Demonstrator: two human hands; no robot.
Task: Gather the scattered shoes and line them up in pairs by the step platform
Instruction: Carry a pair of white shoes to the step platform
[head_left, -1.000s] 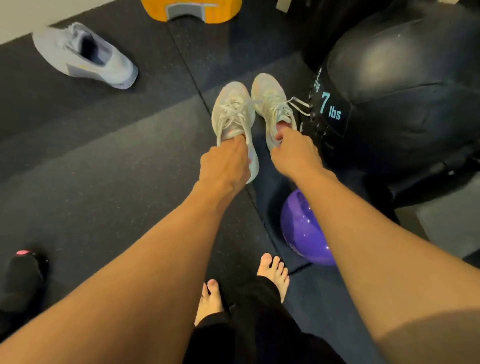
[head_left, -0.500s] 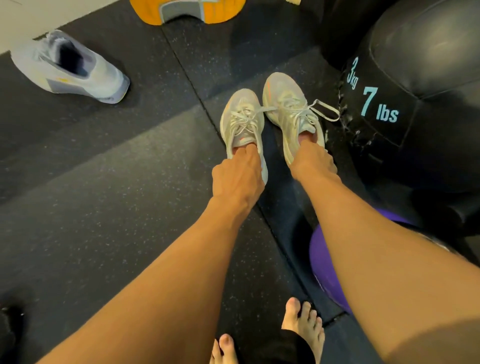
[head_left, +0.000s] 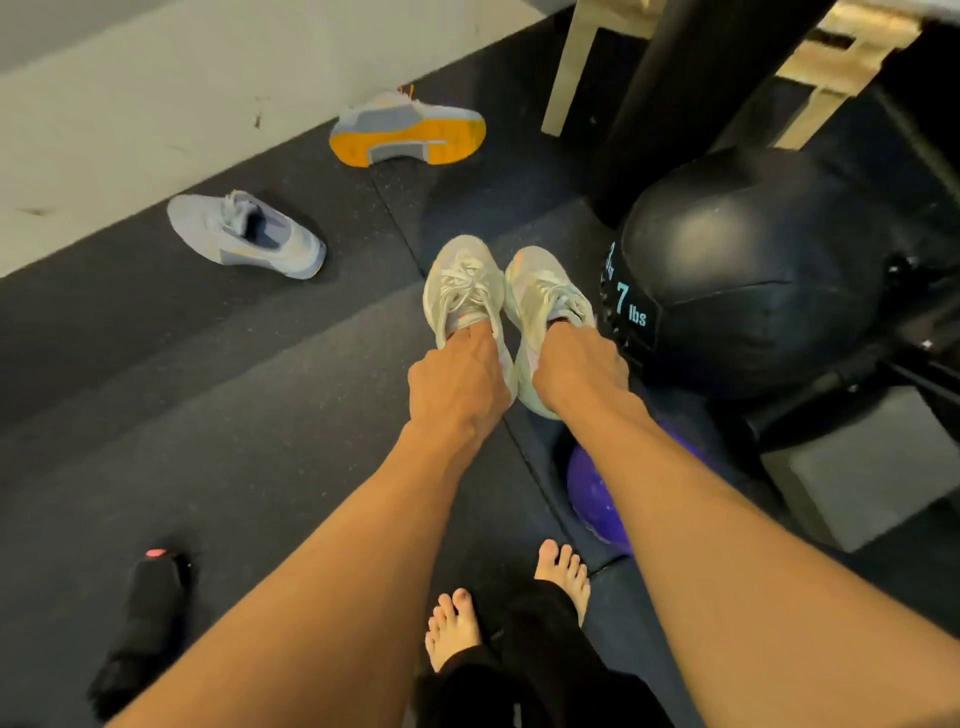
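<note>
Out in front of me, over the dark rubber floor (head_left: 234, 415), my left hand (head_left: 457, 384) grips the heel end of one cream sneaker (head_left: 460, 280), its fingers curled down into the opening. My right hand (head_left: 576, 369) holds the matching sneaker (head_left: 545, 296) the same way. The two shoes sit side by side with toes pointing away from me, nearly touching along their inner edges; I cannot tell whether their soles rest on the floor. Just right of them is a black medicine ball (head_left: 753, 270) marked 7 lbs, and a purple ball (head_left: 592, 493) shows under my right forearm. Farther off to the left, a grey sneaker (head_left: 244, 234) stands upright near the pale wall (head_left: 156, 93). Beyond it, another sneaker (head_left: 410, 135) lies tipped on its side, showing its orange sole. Near me at the left lies a black shoe (head_left: 150, 613) with a pink spot at its far end, well apart from the others. My bare feet (head_left: 452, 629) stand between my arms at the near edge.
</note>
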